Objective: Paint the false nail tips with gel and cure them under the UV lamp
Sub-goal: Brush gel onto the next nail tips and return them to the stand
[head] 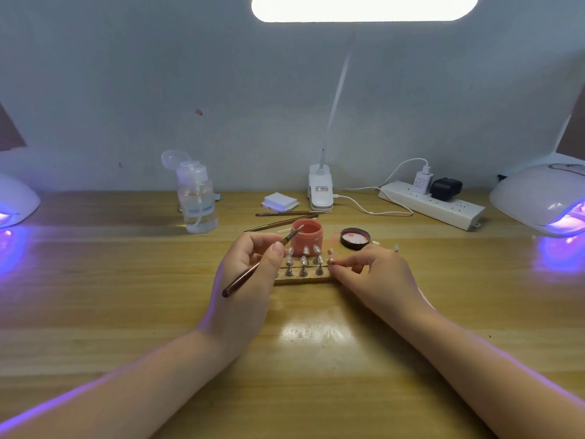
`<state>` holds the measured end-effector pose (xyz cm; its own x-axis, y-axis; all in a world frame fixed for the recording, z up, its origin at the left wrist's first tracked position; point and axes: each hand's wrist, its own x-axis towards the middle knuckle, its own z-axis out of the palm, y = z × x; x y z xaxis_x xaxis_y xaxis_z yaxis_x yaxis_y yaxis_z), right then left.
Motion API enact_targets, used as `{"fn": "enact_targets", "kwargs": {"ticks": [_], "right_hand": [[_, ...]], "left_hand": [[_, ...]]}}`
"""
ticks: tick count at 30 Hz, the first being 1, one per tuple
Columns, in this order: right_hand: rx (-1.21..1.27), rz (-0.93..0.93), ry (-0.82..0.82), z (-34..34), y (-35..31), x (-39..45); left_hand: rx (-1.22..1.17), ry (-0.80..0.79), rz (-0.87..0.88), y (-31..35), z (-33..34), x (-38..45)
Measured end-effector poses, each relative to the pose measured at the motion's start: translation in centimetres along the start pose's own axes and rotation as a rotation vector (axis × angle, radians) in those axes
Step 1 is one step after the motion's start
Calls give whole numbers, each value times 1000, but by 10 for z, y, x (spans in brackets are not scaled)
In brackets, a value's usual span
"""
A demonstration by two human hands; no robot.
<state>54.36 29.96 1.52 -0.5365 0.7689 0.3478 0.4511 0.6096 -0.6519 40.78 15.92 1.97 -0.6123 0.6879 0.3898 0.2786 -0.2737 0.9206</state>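
Observation:
My left hand (250,274) pinches a thin brown nail brush (253,267), whose tip reaches over the rim of an open pink gel jar (308,239). In front of the jar lies a wooden holder (304,280) with several false nail tips on small metal stands (304,261). My right hand (373,274) pinches one stand with a nail tip (330,259) at the holder's right end. A lit UV lamp (541,201) glows purple at the far right, and another UV lamp (15,201) at the far left.
The jar's black lid (355,238) lies to the right of the jar. Two spare brushes (285,217), a pump bottle (198,198), a stack of white pads (280,201), a clip desk lamp (321,191) and a power strip (433,204) stand along the back of the wooden table (316,359).

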Motion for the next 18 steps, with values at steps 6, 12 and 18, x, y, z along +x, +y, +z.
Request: {"fn": "enact_targets", "kwargs": {"ticks": [6, 12, 18], "right_hand": [[-101, -13, 75, -1, 0, -5], [-394, -158, 90, -1, -8, -18], [-422, -120, -4, -1, -5, -13]], "left_hand": [[-44, -16, -11, -3, -2, 1], [-18, -64, 32, -4, 0, -2], [1, -122, 44, -2, 2, -3]]}}
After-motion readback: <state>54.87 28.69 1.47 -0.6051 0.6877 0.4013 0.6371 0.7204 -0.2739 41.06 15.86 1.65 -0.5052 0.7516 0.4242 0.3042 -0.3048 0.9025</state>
